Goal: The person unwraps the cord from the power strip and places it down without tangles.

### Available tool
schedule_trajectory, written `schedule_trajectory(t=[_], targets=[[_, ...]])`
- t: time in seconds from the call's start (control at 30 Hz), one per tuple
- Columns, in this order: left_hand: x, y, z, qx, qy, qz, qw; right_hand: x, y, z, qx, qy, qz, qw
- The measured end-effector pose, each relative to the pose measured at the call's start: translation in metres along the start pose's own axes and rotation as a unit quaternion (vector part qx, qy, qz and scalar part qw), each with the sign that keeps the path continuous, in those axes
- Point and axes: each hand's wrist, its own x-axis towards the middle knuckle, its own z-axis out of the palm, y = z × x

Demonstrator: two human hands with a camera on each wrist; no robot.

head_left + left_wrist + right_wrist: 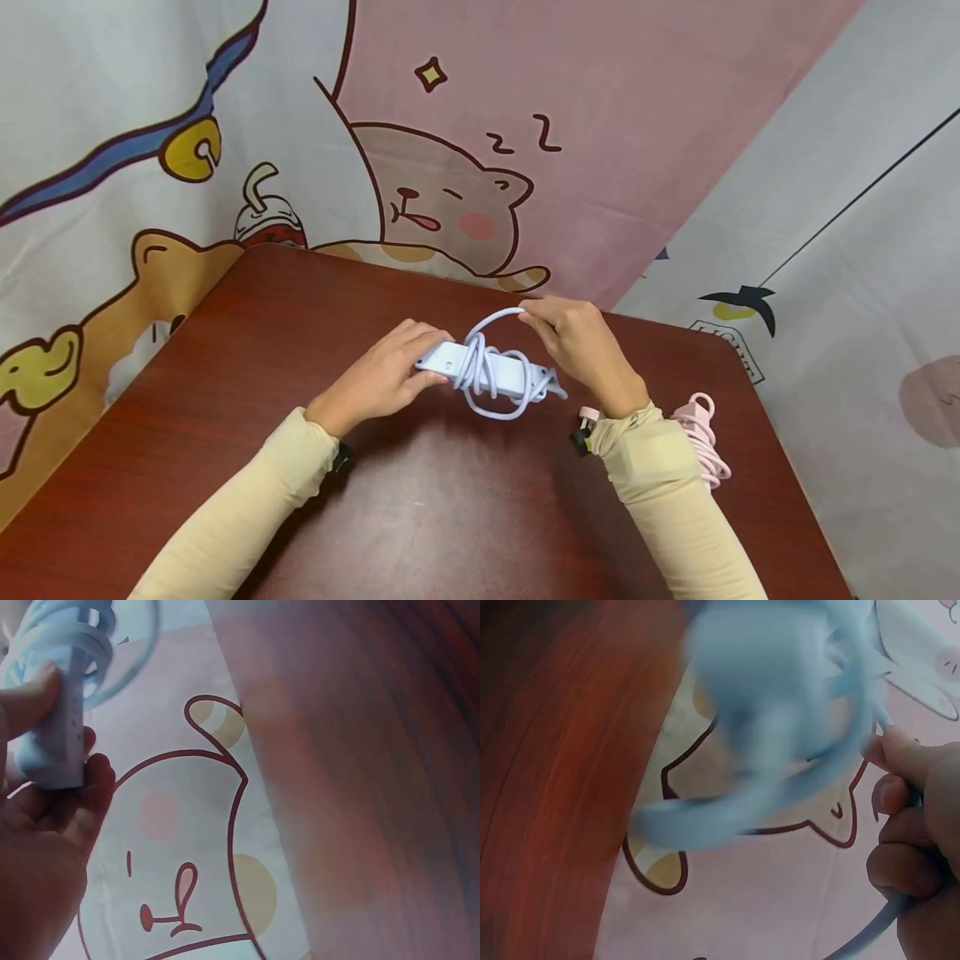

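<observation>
A white power strip (pixel 510 375) with its pale cord (pixel 474 367) looped loosely around it is held above the table. My left hand (pixel 386 371) grips the strip's left end, thumb on one side and fingers on the other. In the left wrist view that end of the strip (pixel 56 742) sits between thumb and fingertips. My right hand (pixel 577 342) is raised at the strip's far right and holds a length of the cord. The right wrist view shows its fingers (pixel 904 855) curled round the cord (pixel 870 934); the strip there is blurred.
On the brown table (pixel 420 517), a pink cord bundle (pixel 701 442) lies at the right, partly behind my right sleeve. A pink plug (pixel 588 412) shows beside my right wrist. A cartoon-printed curtain (pixel 600 167) hangs behind the table's far edge.
</observation>
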Motion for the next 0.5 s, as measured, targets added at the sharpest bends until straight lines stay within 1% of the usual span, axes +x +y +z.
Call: schedule_trajectory(t=[0.13,0.23,0.4,0.5], targets=[[0.000,-0.003,-0.002,-0.048,0.001,-0.004,0.9988,-0.003,0.009,-0.002,-0.002,-0.019,0.010,0.9998],[0.000,-0.005,-0.004,-0.069,0.003,-0.012,0.9975,-0.008,0.017,0.000,-0.009,-0.034,0.016,0.9993],[0.000,-0.007,-0.007,-0.079,0.014,-0.033,0.9962,-0.021,0.031,0.005,-0.010,-0.041,0.033,0.9986],[-0.002,-0.009,-0.008,-0.084,0.016,-0.052,0.9950,-0.027,0.034,0.007,-0.011,-0.048,0.034,0.9982]])
